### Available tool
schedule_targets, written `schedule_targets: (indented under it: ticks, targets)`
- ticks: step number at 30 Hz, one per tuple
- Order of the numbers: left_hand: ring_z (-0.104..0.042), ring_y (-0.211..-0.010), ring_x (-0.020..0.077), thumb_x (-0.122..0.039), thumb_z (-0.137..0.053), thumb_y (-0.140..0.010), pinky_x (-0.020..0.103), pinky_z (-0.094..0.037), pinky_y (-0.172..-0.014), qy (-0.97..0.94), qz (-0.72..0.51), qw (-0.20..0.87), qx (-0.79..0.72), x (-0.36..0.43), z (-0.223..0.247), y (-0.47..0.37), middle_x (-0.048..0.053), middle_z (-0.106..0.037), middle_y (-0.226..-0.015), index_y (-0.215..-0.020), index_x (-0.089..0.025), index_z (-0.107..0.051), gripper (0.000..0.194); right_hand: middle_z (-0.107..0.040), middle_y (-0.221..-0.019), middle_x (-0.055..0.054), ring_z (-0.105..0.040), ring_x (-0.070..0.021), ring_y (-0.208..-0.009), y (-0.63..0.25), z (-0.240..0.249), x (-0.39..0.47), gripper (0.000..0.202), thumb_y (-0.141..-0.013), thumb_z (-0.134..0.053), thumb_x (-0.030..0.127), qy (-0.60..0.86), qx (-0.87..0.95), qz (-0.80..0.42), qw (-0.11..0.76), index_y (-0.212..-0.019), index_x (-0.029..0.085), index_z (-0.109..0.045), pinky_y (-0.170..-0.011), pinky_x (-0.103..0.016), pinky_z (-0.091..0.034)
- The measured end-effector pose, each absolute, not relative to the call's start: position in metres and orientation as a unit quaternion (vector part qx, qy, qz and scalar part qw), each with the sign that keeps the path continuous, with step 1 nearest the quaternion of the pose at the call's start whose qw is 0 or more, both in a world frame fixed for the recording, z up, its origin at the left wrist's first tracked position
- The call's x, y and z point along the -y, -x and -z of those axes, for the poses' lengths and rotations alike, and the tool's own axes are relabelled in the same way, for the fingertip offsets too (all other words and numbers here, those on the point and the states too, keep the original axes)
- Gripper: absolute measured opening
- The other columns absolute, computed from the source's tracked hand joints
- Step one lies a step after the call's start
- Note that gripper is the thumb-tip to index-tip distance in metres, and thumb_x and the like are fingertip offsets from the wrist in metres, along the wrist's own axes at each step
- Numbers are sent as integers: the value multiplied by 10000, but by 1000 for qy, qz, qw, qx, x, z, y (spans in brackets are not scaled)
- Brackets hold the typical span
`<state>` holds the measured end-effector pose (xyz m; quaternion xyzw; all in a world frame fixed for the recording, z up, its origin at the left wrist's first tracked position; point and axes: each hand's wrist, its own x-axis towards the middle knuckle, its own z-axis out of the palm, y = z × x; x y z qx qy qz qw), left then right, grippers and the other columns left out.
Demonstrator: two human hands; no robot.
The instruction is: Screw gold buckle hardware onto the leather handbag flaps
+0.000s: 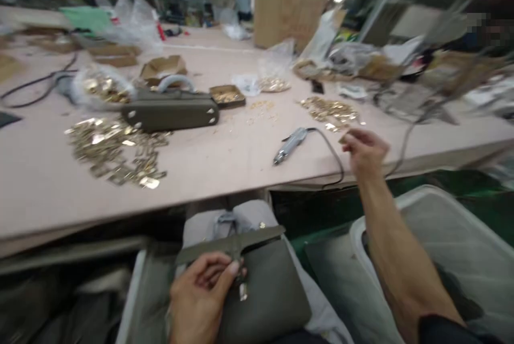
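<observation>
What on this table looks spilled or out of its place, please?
Tiny gold pieces lie loose beside the small open box, perhaps spilled from it. The large metal heap at left looks deliberate; I see no clear damage.

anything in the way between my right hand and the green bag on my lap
Mostly no: only the tool's dark cord and the front edge of the table seem to lie between the right hand and the bag. The left hand is already at the bag's flap.
</observation>
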<state>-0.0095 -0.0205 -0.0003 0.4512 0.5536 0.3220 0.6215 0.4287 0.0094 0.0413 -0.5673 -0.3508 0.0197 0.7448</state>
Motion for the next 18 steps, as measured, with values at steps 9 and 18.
schedule_targets:
  ticks: [9, 18]
  targets:
    - [-757, -703, 231, -235, -829, -717, 267, -609, -657, -384, -315, 704, -507, 24, 4, 7, 103, -764, -749, -855, -115, -670, 243, -698, -826, -71, -613, -142, -514, -196, -36, 53, 173, -842, -788, 156, 482, 449, -468, 589, -1013, 186, -782, -424, -243, -487]
    - [-690, -604, 143, -183, -812, -693, 210, -574, -608, -393, -313, 714, -487, 16, 11, 4, 42, -723, -680, -816, -117, -696, 182, -653, -808, -51, -609, -120, -489, -165, -4, 49, 163, -869, -774, 310, 531, 412, -533, 515, -929, 158, -784, -439, -228, -524]
